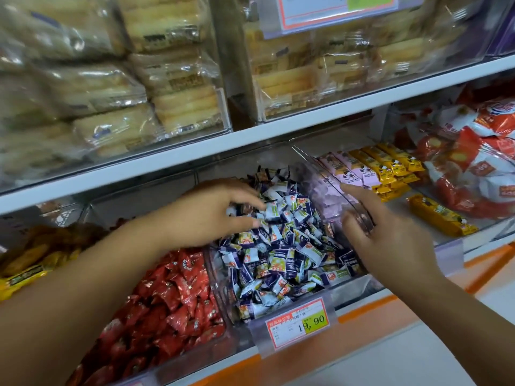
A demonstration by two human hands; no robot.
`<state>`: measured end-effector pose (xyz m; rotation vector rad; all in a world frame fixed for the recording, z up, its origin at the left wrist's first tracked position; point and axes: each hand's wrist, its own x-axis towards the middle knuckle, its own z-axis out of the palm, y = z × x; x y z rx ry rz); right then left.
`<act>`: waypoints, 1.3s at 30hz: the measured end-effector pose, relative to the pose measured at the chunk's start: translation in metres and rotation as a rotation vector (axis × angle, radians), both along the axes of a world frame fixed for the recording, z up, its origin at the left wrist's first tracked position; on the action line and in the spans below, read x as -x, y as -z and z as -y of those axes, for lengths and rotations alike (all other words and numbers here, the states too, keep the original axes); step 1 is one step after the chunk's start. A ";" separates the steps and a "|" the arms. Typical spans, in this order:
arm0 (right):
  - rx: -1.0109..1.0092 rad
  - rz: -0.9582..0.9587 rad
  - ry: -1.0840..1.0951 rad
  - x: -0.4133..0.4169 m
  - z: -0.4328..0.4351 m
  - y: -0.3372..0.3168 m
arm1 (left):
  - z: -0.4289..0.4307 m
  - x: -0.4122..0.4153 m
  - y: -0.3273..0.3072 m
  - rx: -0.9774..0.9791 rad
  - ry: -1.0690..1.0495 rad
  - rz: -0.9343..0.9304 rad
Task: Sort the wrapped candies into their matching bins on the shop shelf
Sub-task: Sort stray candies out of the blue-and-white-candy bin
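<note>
A clear bin [220, 288] on the lower shelf is heaped with blue-and-white wrapped candies [278, 260]. My left hand [206, 213] reaches into the back of this heap, and its curled fingers and thumb pinch a few candies. My right hand [390, 235] grips the bin's clear right wall [320, 168], thumb inside and fingers outside. Left of it lies a bin of red wrapped candies [172, 296]. Pale pink candies [326, 201] show through the wall on the right.
A price tag [296, 323] reading 19.90 hangs on the bin front. Yellow and pink bars [384, 165] and red-and-white packets [473, 168] lie to the right, yellow packets [28, 263] far left. Bagged bread [111, 93] fills the shelf above.
</note>
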<state>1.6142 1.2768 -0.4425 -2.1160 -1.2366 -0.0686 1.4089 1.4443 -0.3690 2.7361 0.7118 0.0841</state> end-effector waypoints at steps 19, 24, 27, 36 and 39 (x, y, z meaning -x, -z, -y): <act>0.702 0.223 -0.483 0.054 -0.095 -0.016 | 0.059 0.089 0.045 -0.017 -0.261 0.180; 0.984 0.062 -0.481 0.040 -0.062 -0.073 | 0.054 0.093 0.038 0.026 -0.199 0.108; 0.800 0.027 -0.505 0.055 -0.076 -0.078 | 0.053 0.093 0.040 0.046 -0.200 0.095; 0.891 0.471 -0.545 0.073 -0.112 -0.009 | 0.058 0.094 0.037 0.028 -0.235 0.115; 0.937 0.496 -0.539 0.057 -0.095 -0.019 | 0.058 0.093 0.035 0.034 -0.241 0.096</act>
